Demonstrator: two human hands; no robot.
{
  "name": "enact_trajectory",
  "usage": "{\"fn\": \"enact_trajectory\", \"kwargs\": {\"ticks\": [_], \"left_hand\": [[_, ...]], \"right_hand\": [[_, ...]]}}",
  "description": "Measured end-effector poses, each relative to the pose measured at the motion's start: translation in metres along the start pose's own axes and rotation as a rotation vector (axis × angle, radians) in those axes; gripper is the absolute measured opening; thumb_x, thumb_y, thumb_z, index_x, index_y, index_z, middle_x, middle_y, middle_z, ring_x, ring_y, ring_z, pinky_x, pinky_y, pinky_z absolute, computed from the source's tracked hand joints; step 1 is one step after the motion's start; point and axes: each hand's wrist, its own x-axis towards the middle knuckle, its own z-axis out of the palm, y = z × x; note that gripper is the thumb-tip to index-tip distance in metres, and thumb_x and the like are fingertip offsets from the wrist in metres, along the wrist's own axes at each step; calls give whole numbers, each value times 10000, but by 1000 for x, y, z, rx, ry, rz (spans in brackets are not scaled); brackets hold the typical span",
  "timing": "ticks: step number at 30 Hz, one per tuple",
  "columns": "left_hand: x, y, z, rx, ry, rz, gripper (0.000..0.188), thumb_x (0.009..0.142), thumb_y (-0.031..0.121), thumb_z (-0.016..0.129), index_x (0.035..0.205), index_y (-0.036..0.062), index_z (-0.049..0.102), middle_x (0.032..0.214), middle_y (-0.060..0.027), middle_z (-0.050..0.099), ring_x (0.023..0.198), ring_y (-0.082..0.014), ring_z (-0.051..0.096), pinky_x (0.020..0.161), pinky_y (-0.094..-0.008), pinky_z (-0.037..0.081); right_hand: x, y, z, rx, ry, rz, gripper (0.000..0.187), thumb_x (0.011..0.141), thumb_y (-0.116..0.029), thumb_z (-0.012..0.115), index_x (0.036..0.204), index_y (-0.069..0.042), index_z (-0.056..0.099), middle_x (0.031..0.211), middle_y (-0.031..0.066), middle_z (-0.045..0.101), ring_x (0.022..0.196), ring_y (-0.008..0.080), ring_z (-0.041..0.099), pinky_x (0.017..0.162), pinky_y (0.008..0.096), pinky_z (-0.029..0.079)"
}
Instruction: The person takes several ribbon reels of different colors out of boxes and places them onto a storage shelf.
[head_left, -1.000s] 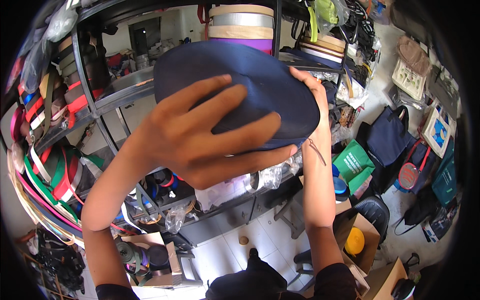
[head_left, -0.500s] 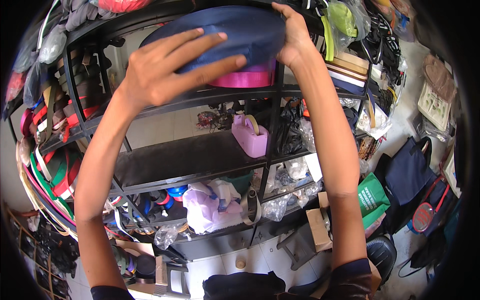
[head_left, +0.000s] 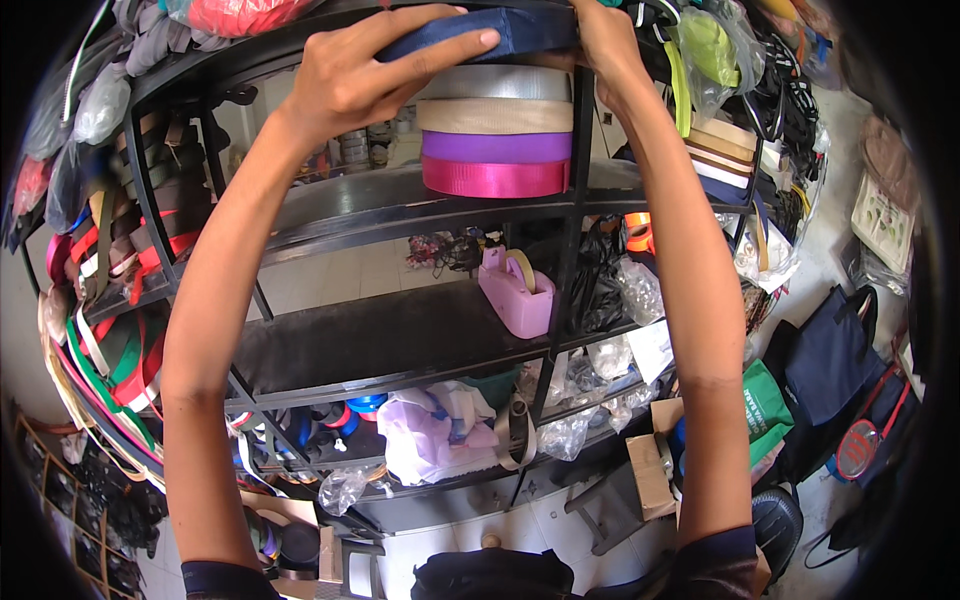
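At the top of the view, both my hands grip a wide roll of navy blue webbing (head_left: pixel 530 32). My left hand (head_left: pixel 350 72) spans its left side, with fingers stretched along the rim. On the right end, my right hand (head_left: pixel 607 48) is closed round the edge, its fingertips partly hidden. Directly below the navy roll is a stack of rolls: silver (head_left: pixel 510 82), beige (head_left: pixel 490 116), purple (head_left: pixel 500 148) and pink (head_left: pixel 495 178). The stack sits on a black shelf (head_left: pixel 350 200). Whether the navy roll rests fully on the silver one I cannot tell.
A pink tape dispenser (head_left: pixel 522 300) stands one shelf lower. Bundled straps (head_left: pixel 120 340) hang at the left. Plastic-wrapped goods (head_left: pixel 710 50) hang at the upper right. A cardboard box (head_left: pixel 655 465) and a stool (head_left: pixel 600 515) stand low on the right.
The navy roll has tipped from showing its broad flat face to nearly edge-on above the stack. Both hands moved with it, and the silver and beige rolls now show. The view has shifted slightly.
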Motion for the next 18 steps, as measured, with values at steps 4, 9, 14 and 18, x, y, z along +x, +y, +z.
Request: {"fn": "enact_trajectory", "kwargs": {"ticks": [4,9,14,18], "left_hand": [[-5,-7,5,-22,-52,-38,524,723,97,701,1232,210,650,1105,-86,654,798,-226,680,545,-290,540],[-12,-16,32,-91,-111,-60,560,716,109,692,1257,241,626,1120,-96,642,794,-233,678,543,-308,542],[-14,-20,56,-143,-136,-136,578,744,129,671,1302,251,581,1108,-82,622,777,-250,670,540,-337,538],[-7,-23,67,-106,-300,-190,599,791,131,624,1361,275,507,1130,-92,585,735,-271,654,531,-376,510]], "right_hand": [[17,12,0,-24,-50,46,559,869,-422,591,845,133,653,820,176,672,747,205,584,696,363,431],[16,15,0,-457,229,-46,565,903,-450,570,887,105,673,791,203,681,705,241,659,682,355,476],[-8,4,-4,-346,183,104,536,945,-449,531,1009,64,672,786,177,693,673,231,691,666,329,516],[-6,32,-18,-325,63,-158,405,944,-366,561,1110,-14,675,887,162,709,818,224,700,734,336,519]]}}
